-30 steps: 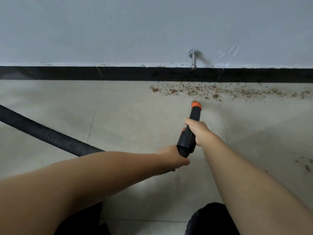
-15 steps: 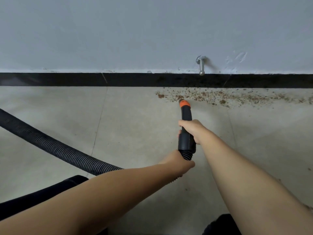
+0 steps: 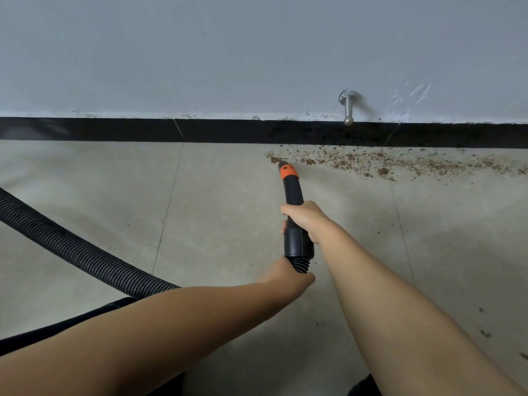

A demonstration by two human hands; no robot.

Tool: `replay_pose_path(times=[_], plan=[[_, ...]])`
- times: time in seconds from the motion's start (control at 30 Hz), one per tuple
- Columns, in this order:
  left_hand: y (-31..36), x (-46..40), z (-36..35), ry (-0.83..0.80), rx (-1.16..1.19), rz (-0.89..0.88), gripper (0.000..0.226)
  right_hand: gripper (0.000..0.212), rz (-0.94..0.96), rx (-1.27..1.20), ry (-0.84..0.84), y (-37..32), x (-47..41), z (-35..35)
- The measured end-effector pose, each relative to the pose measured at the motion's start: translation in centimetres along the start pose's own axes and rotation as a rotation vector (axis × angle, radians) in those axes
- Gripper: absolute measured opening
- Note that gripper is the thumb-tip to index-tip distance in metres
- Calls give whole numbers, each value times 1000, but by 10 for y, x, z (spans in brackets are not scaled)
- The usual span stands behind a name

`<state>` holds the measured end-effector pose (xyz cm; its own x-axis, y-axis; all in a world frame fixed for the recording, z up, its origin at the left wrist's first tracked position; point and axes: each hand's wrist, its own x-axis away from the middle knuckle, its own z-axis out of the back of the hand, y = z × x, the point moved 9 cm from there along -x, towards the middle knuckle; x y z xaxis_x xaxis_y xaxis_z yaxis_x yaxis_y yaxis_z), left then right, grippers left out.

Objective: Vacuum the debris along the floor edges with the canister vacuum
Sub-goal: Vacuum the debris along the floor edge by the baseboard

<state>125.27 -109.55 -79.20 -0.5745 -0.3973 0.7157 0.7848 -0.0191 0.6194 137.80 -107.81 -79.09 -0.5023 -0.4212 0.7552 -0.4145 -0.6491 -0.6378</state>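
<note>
A black vacuum nozzle (image 3: 292, 192) with an orange tip (image 3: 288, 170) points at the floor edge. Its tip touches the left end of a strip of brown debris (image 3: 380, 162) lying along the black baseboard (image 3: 114, 130). My right hand (image 3: 305, 217) grips the nozzle's middle. My left hand (image 3: 288, 277) holds the ribbed black hose (image 3: 71, 250) just behind the nozzle's cuff. The hose runs off to the left edge; the canister is out of sight.
A metal door stop (image 3: 347, 107) sticks out of the grey wall above the debris. A few brown specks (image 3: 485, 334) lie on the tiled floor at the right. A dark shape (image 3: 57, 327) shows under my left forearm.
The nozzle tip has moved forward and left, from short of the debris to its left end. My view has shifted closer to the wall.
</note>
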Motion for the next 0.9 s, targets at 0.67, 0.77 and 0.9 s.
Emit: replay_pose_path(times=[0.67, 0.77, 0.9], plan=[[47, -25, -55, -121, -123, -71, 12, 19, -88, -249, 189, 24, -4, 100], [40, -25, -46, -94, -58, -54, 16, 16, -68, -178, 151, 13, -7, 84], [28, -26, -33, -65, -5, -37, 17, 15, -41, -116, 106, 1, -9, 62]])
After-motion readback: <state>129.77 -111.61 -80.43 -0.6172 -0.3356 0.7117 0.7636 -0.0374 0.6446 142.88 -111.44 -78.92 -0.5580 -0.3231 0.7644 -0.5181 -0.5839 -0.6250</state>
